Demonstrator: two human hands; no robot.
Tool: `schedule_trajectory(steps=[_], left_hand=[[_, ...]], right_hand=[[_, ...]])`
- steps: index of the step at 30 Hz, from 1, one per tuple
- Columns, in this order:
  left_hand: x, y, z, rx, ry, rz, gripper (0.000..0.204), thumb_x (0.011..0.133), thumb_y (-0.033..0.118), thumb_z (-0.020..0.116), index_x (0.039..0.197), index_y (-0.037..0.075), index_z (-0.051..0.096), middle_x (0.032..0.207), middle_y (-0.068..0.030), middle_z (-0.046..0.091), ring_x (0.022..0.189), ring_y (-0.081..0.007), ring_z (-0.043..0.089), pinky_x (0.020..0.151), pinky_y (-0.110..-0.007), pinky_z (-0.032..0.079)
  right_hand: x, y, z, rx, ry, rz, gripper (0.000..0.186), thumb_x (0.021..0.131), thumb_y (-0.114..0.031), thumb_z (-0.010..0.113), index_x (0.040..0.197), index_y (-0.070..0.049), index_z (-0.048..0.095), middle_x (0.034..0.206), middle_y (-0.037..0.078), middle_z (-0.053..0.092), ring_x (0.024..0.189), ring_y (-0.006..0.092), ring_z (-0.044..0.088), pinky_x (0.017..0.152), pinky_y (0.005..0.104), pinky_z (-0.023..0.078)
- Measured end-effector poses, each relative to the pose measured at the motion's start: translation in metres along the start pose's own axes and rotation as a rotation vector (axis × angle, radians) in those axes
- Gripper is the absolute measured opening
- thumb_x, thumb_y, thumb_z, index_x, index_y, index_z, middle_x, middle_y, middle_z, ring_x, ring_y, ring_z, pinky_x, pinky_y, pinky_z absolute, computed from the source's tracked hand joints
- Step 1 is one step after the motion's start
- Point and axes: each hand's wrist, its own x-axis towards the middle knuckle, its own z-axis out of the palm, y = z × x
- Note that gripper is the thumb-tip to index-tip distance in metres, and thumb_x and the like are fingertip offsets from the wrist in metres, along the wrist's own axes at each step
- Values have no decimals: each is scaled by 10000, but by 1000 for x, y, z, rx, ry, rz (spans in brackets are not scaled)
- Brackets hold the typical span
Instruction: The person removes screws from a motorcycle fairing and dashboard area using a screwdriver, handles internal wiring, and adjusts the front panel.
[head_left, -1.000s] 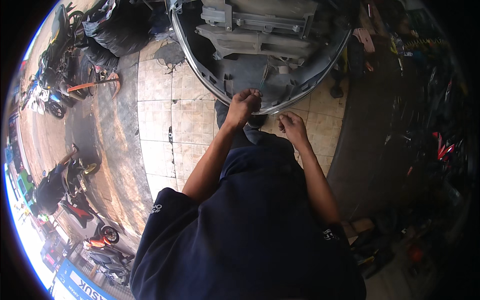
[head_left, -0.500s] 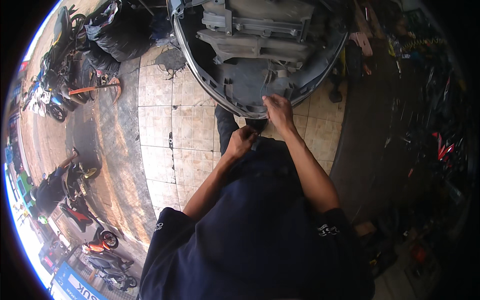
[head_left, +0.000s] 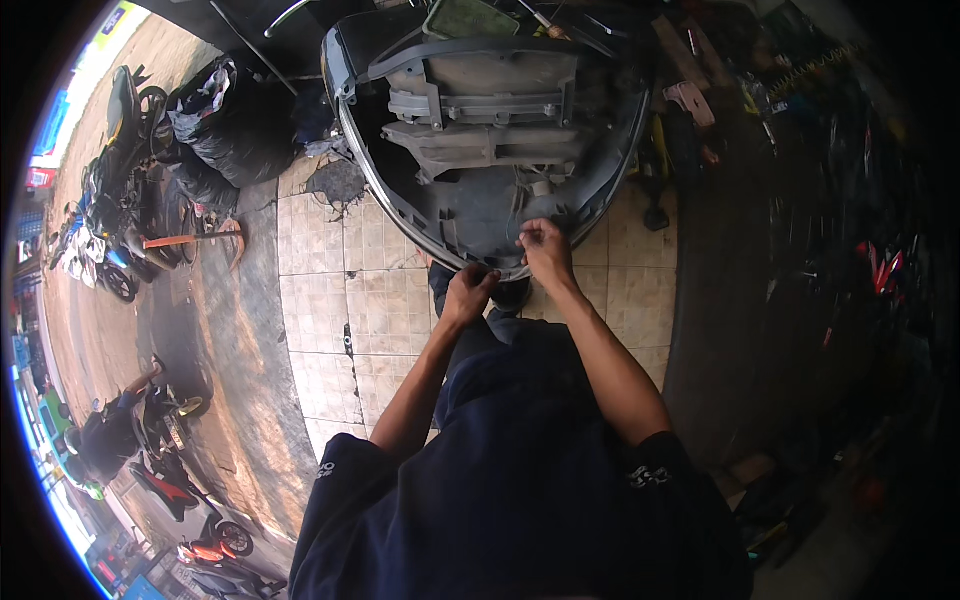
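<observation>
Since the earlier frame our view has tilted, bringing the upturned scooter body panel (head_left: 490, 150) lower toward the upper centre. Our left hand (head_left: 470, 292) is curled at the panel's near rim, just below it; whether it grips anything we cannot tell. Our right hand (head_left: 545, 250) pinches a thin wire at that rim. Beige floor tiles (head_left: 350, 300) lie beneath; black bags (head_left: 235, 125) sit upper left.

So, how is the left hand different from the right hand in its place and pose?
The left hand is lower and nearer the body, closed at the rim of the grey seat base. The right hand is higher and reaches over the rim, its fingers pinching something too small to tell. Both arms are bare, and both hands meet the near edge of the base.
</observation>
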Motion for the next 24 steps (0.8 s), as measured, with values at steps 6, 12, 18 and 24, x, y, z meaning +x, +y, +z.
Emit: schedule_trajectory(steps=[6, 12, 18, 24], left_hand=[[-2, -21, 8, 33, -110, 10, 361, 902, 302, 665, 1001, -45, 676, 856, -142, 709, 798, -199, 671, 747, -346, 521], [-19, -35, -2, 45, -172, -44, 273, 932, 238, 623, 1026, -14, 669, 838, -69, 664, 773, -144, 620, 717, -309, 497], [-27, -45, -8, 87, -116, -33, 299, 915, 263, 634, 992, -24, 669, 821, -98, 682, 760, -171, 644, 700, -333, 504], [-24, -30, -6, 83, -98, -23, 283, 905, 250, 627, 942, -28, 662, 767, -98, 665, 714, -174, 625, 672, -338, 494]], right_hand=[[2, 3, -4, 26, -21, -65, 151, 941, -105, 642, 1046, 4, 639, 793, 69, 673, 646, 123, 645, 575, 290, 500], [4, 3, 4, -161, 116, -281, 159, 882, -143, 650, 917, 11, 668, 787, 164, 680, 758, 283, 681, 684, 397, 507], [0, 17, -2, -157, 88, -241, 236, 874, -228, 584, 821, -5, 643, 744, 170, 645, 717, 320, 649, 669, 388, 496], [-7, -23, -16, 348, -143, 263, 140, 881, -206, 533, 789, -101, 538, 534, -9, 418, 371, 115, 343, 434, 371, 389]])
